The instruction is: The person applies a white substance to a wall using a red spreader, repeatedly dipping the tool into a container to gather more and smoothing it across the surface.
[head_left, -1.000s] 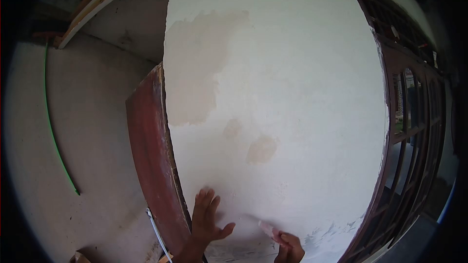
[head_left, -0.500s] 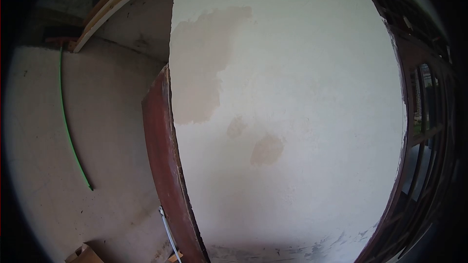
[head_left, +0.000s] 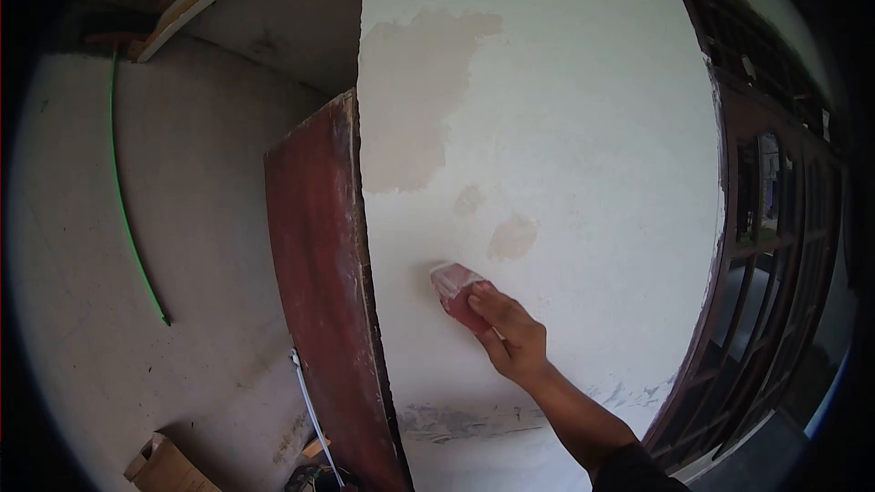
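Note:
My right hand (head_left: 513, 331) reaches up from the lower right, thumb below and fingers above, closed around a small flat red pad (head_left: 462, 293). Whitish smears cover its upper part, and I cannot tell its exact kind. The pad's far edge is right at the pale wall (head_left: 592, 128), where a soft shadow shows beside it. Just above are beige patches, a small one (head_left: 468, 200) and a rounder one (head_left: 513, 236); a larger patch (head_left: 415, 100) spreads along the wall's upper left edge. My left hand is out of view.
A dark red door panel (head_left: 319, 282) stands left of the wall, with a pale pole (head_left: 314, 415) leaning near it. A green strip (head_left: 123, 191) hangs farther left. At lower left is a cardboard box (head_left: 171, 467). Dark-framed windows (head_left: 756, 264) line the right.
My right hand has come into view from the lower right with the red pad, up to the wall. The view has shifted, so the wall patches appear higher and farther right.

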Available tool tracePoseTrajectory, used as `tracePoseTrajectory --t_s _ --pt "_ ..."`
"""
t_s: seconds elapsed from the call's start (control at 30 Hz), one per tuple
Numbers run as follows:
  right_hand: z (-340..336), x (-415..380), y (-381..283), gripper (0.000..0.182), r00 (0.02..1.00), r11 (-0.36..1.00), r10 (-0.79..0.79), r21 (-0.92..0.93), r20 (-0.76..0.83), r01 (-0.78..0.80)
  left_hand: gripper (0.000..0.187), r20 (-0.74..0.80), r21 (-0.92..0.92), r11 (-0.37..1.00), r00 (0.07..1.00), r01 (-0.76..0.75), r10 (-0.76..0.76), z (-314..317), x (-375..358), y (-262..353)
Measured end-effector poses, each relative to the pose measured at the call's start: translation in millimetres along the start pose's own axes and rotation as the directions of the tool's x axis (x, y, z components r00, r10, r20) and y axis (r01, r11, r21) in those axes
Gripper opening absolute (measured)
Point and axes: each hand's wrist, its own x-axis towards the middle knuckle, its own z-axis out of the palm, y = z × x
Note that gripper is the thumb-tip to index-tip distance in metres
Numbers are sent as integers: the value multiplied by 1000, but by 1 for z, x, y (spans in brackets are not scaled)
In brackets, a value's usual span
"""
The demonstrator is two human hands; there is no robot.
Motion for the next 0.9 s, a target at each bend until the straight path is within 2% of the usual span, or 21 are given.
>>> tracePoseTrajectory --t_s 0.03,0.1,0.13,0.17,0.2,0.27,0.4,0.47,0.5,0.57,0.6,0.67,0.83,0.9 --pt "2 31 -2 45 998 1000 -31 -2 -52 31 70 27 191 970 988 -152 150 -15 19 26" --pt "10 75 -10 46 984 997 -74 -16 -161 72 87 14 80 952 955 -296 296 -33 79 72" --pt "12 88 -18 47 985 999 -47 -3 -163 47 88 33 78 910 914 -407 405 -41 107 109" --pt "17 101 -26 49 971 998 -60 -15 -230 58 88 98 145 862 874 -486 476 -53 130 153" --pt "19 109 -33 49 969 997 -70 -33 -236 64 82 133 70 780 781 -621 610 -60 160 190" --pt "22 119 -49 48 968 997 -75 -51 -239 65 85 134 150 718 733 -680 667 -66 205 252" --pt "14 144 -64 42 954 969 -200 -188 -222 160 82 152 93 495 503 -864 851 -57 269 368" --pt "5 159 -63 40 961 947 -214 -279 -173 161 81 156 94 409 419 -908 895 -40 290 408" --pt "0 166 -58 40 962 944 -214 -288 -169 160 81 155 84 408 417 -909 896 -32 297 420" --pt "-10 185 -42 40 963 913 -218 -383 -157 144 79 196 183 279 313 -943 929 -18 312 443" --pt "-16 190 -37 41 970 912 -202 -388 -133 137 79 199 177 294 326 -939 924 -11 317 451" --pt "-22 196 -25 41 968 900 -223 -406 -114 159 78 171 237 241 285 -941 943 2 326 460" --pt "-33 212 0 41 955 847 -291 -480 -61 227 81 159 278 272 324 -921 933 29 348 469" --pt "-36 228 12 42 932 777 -359 -566 -40 275 82 151 286 331 383 -899 911 34 355 474"
